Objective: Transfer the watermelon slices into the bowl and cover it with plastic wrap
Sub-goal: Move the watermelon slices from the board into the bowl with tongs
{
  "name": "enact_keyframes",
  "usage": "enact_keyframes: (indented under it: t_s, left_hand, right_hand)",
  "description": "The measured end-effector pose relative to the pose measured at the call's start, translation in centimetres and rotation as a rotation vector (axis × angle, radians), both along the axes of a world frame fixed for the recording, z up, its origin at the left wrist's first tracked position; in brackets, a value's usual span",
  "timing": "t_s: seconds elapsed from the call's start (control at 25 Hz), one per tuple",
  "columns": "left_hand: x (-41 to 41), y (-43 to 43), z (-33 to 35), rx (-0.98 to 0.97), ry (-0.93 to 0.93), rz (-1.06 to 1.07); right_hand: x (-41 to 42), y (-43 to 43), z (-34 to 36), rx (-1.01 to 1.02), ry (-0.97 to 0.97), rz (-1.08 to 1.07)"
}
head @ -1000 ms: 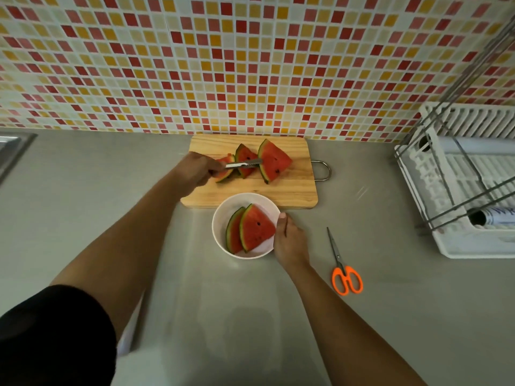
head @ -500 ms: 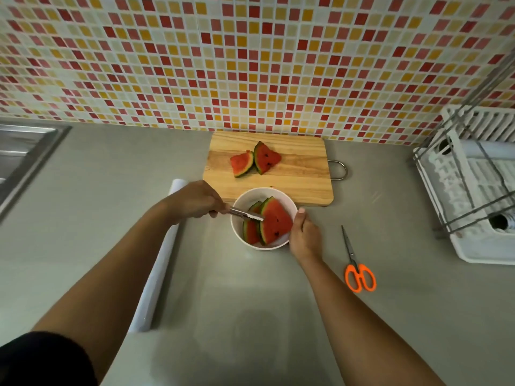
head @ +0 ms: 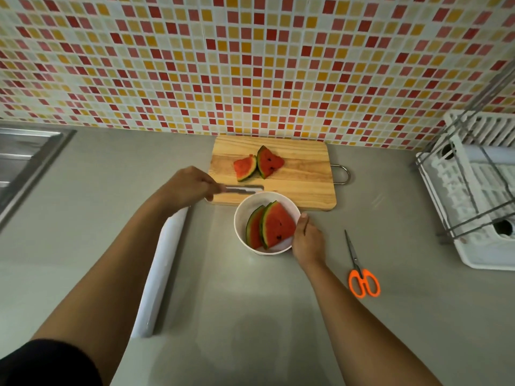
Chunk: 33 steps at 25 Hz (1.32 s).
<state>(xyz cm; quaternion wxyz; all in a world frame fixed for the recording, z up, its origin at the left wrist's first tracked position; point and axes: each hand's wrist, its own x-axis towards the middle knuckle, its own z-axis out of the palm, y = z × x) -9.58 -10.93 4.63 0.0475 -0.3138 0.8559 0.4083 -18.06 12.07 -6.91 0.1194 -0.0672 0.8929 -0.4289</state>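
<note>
A white bowl stands on the grey counter just in front of the wooden cutting board. Several watermelon slices lean together inside the bowl. Two more watermelon slices lie on the board. My left hand grips metal tongs, whose tips hover over the board's near edge with nothing in them. My right hand rests against the bowl's right rim. A roll of plastic wrap lies to the left of the bowl.
Orange-handled scissors lie to the right of the bowl. A white dish rack fills the right edge. A steel sink sits at far left. The tiled wall runs behind the board.
The tongs carried a large slice from the board into the bowl, let it go, and have now lifted back toward the board. My right hand stayed on the bowl.
</note>
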Motion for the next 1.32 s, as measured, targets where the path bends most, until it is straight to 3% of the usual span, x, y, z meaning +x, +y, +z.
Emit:
enact_keyframes:
  t_s: [0.12, 0.48, 0.64, 0.8, 0.96, 1.32]
  left_hand:
    - [-3.3, -0.5, -1.6, 0.103, -0.001, 0.239]
    - [-7.0, 2.1, -7.3, 0.395, 0.103, 0.533]
    - [-7.3, 2.5, -7.2, 0.243, 0.157, 0.531]
    - [-6.9, 2.6, -6.4, -0.002, 0.184, 0.395]
    - [-6.5, 2.9, -6.1, 0.025, 0.167, 0.415]
    - [-10.2, 4.2, -6.4, -0.194, 0.109, 0.193]
  right_hand:
    - [0.1, 0.0, -0.2, -0.021, -0.002, -0.008]
    - [-0.2, 0.2, -0.6, -0.008, 0.015, 0.000]
    - [-0.2, 0.2, -0.5, -0.012, 0.025, 0.003]
    - [-0.1, 0.2, -0.4, -0.031, 0.022, 0.006]
    - [-0.1, 0.2, -0.4, -0.032, 0.017, 0.007]
    - [-0.2, 0.3, -0.7, -0.018, 0.029, 0.013]
